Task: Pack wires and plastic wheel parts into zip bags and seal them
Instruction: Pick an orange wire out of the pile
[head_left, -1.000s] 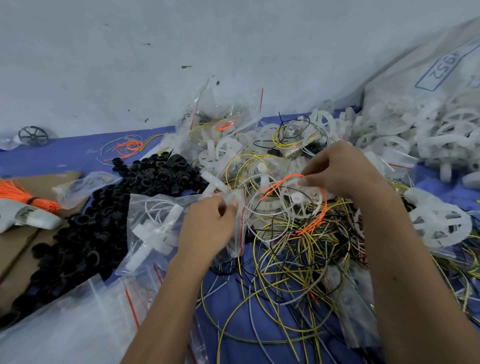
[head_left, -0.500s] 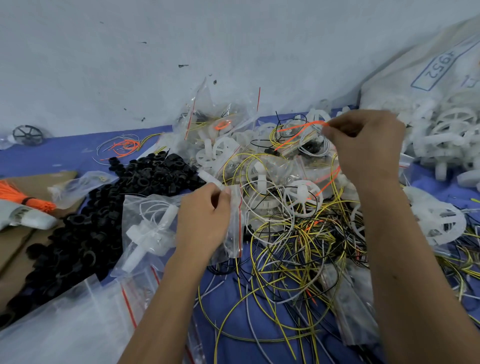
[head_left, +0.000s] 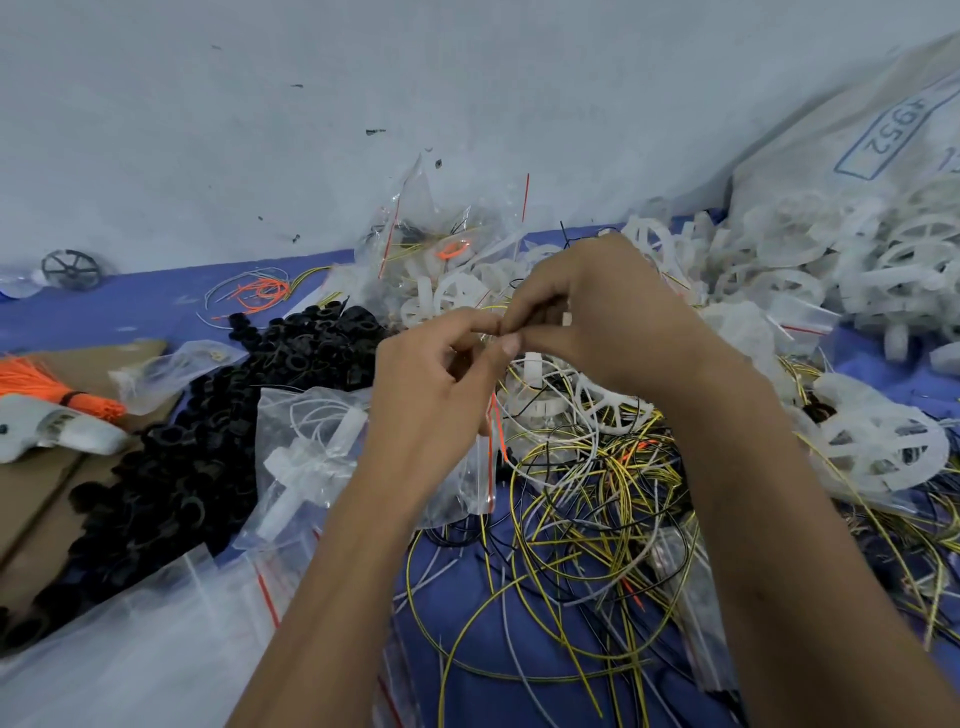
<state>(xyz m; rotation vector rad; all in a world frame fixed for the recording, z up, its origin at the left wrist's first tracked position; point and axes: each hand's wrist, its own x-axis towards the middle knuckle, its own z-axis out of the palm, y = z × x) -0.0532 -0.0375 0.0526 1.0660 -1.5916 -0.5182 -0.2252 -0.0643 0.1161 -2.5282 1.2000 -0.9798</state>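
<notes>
Head view: my left hand (head_left: 431, 384) pinches the mouth of a zip bag (head_left: 311, 457) that lies over the black rings (head_left: 208, 415) with a white wheel part (head_left: 306, 462) and a thin white wire inside. My right hand (head_left: 592, 312) meets it thumb to thumb, fingers (head_left: 511, 344) pinched; what they grasp I cannot tell, though an orange wire (head_left: 494, 421) hangs just below. I judge this bag part-filled and unsealed. Packed bags (head_left: 441, 244) are heaped by the wall (head_left: 260, 130); loose wires (head_left: 597, 519) and wheels (head_left: 857, 270) remain in plenty, so much is left. Room is tight: piles crowd both sides, and empty bags (head_left: 130, 649) lie near me, with only blue surface (head_left: 156, 306) at the far left open.
</notes>
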